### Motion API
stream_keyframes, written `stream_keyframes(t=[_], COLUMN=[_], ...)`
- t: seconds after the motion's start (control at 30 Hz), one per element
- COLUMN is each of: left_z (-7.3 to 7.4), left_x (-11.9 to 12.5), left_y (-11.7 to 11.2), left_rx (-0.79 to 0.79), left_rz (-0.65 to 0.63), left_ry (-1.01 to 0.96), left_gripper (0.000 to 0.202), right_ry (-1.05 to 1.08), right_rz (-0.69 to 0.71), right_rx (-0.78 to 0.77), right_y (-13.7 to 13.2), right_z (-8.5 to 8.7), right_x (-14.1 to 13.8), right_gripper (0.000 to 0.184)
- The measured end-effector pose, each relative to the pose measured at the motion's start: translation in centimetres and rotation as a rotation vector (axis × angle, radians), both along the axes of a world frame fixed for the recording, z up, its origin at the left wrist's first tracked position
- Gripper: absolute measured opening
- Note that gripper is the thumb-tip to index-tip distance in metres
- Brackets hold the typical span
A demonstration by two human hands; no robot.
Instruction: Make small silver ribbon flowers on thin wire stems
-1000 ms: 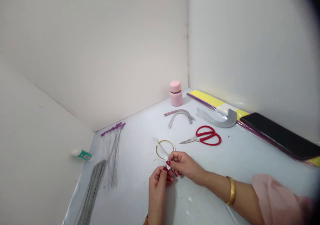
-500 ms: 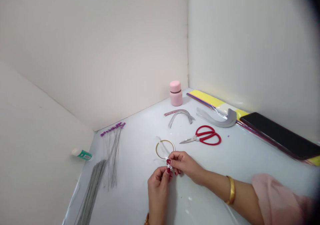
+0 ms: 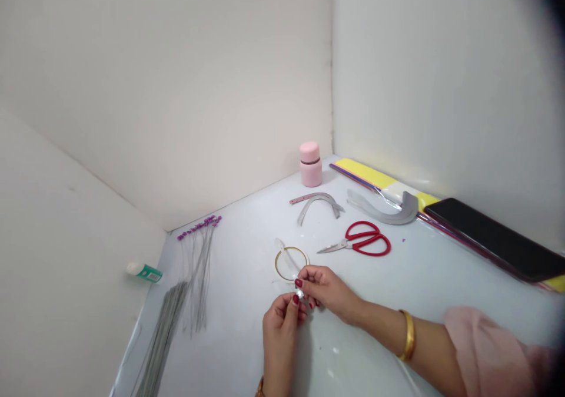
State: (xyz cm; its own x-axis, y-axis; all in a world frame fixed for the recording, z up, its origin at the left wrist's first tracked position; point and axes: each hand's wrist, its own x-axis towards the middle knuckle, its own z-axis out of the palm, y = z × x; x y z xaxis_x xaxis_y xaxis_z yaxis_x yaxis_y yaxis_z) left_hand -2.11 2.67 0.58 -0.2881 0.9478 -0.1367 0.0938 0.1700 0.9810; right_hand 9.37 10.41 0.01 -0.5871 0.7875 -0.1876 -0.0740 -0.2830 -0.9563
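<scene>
My left hand (image 3: 281, 321) and my right hand (image 3: 325, 288) meet near the table's front, fingertips pinched on a small white piece (image 3: 300, 294) of which little shows. A thin, pale strip (image 3: 289, 258) with a white tip runs away from the fingers, across a narrow roll of tape (image 3: 276, 262) with a gold inner rim. The tape lies flat on the table just beyond my fingers. Right of it rest red-handled scissors (image 3: 368, 241), blades pointing left and slightly apart.
Purple-tipped wires (image 3: 203, 267) and a bundle of grey wires (image 3: 165, 332) lie left, near a green-and-white tube (image 3: 148, 272). Behind are a pink jar (image 3: 311, 167) and curved grey strips (image 3: 320, 198). Along the right wall sit a clear curled strip (image 3: 388, 213), yellow sheets (image 3: 364, 173) and a black phone (image 3: 489, 238).
My left hand has shifted slightly right, and the fingertips have turned a little on the white piece. The strip's white tip now shows more clearly. Everything else stays put.
</scene>
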Motion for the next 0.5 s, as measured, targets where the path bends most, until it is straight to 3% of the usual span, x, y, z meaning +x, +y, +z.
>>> stream_keyframes(t=[0.3, 0.5], left_z=[0.8, 0.5], left_x=[0.1, 0.3], left_y=[-1.2, -1.1], left_rx=[0.155, 0.262], left_rz=[0.084, 0.066], left_ry=[0.35, 0.431], left_gripper=[0.014, 0.013], right_ry=[-0.027, -0.026], right_rz=[0.013, 0.026], right_rx=[0.005, -0.004], right_y=[0.0, -0.2], right_z=[0.2, 0.3], right_x=[0.0, -0.1], right_gripper=[0.035, 0.036])
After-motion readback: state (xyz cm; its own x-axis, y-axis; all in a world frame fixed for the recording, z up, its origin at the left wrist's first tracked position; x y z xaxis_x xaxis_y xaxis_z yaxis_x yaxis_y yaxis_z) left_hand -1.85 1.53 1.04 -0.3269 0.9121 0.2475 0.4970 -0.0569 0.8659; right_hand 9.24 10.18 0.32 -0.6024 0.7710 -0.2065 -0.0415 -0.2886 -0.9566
